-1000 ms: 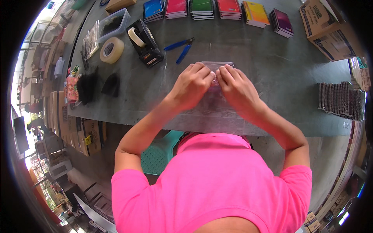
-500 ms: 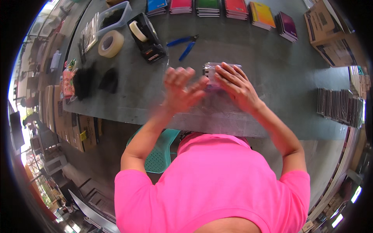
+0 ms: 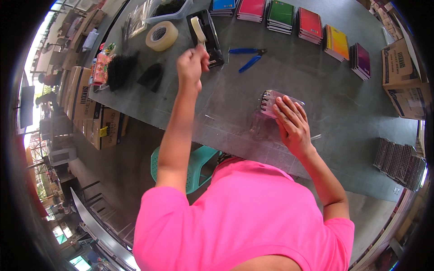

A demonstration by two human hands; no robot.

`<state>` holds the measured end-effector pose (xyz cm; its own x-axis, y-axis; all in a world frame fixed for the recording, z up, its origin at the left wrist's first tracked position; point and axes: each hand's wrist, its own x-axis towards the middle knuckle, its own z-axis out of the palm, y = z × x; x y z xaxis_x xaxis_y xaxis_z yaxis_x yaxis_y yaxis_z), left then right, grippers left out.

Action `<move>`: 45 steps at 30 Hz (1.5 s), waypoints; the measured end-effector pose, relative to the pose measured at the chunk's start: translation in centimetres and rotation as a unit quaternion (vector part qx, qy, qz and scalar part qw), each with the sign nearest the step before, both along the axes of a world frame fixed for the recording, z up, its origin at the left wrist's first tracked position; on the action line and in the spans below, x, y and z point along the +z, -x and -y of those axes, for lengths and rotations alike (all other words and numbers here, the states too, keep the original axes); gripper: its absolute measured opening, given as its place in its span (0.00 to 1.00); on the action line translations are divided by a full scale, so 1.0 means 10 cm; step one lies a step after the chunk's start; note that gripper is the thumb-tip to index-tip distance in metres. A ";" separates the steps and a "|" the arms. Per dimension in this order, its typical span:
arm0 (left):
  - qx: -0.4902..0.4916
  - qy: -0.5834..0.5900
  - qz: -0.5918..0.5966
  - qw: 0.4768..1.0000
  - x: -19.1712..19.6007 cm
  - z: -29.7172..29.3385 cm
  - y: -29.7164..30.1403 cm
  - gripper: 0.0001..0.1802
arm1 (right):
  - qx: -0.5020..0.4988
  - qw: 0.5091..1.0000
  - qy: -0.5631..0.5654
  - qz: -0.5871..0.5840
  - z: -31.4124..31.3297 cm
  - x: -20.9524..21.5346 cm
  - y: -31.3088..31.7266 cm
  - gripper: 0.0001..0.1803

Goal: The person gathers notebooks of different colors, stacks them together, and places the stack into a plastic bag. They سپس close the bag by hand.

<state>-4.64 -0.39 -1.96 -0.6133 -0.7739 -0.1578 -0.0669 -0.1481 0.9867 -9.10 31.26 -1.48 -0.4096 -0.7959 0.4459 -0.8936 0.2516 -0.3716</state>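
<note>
On the gray table (image 3: 239, 90) in the head view, a small spiral-bound notebook (image 3: 269, 103) lies with clear film (image 3: 260, 128) about it, partly under your right hand (image 3: 293, 122). That hand is laid flat, pressing from above rather than gripping. Your left hand (image 3: 192, 67) is at the near end of the black tape dispenser (image 3: 214, 36), its fingers bunched narrowly; whether they pinch any tape cannot be told, since they are blurred. The step in hand appears to be fetching tape to fasten the wrapping while the notebook is steadied. The next move probably calls for a short strip, torn cleanly and brought over without disturbing the film. Your right hand hides much of the notebook's cover, and the film's edges are hard to trace against the table. The upper edge cuts off the blue notebooks (image 3: 223, 5) and the plastic tub (image 3: 169, 19).
</note>
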 end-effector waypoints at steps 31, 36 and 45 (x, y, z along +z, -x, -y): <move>-0.157 0.306 0.083 0.935 -0.35 -1.61 -0.57 0.21 | -0.080 0.984 -0.001 0.161 0.21 0.38 0.30 0.26; -0.292 0.284 -0.011 0.913 -0.10 -1.38 -0.09 0.40 | -0.102 0.909 -0.047 0.401 -0.05 0.10 0.57 0.22; -0.707 0.383 -0.123 0.582 0.89 -2.76 1.16 0.33 | -0.222 0.642 0.324 0.658 -1.79 0.09 0.37 0.20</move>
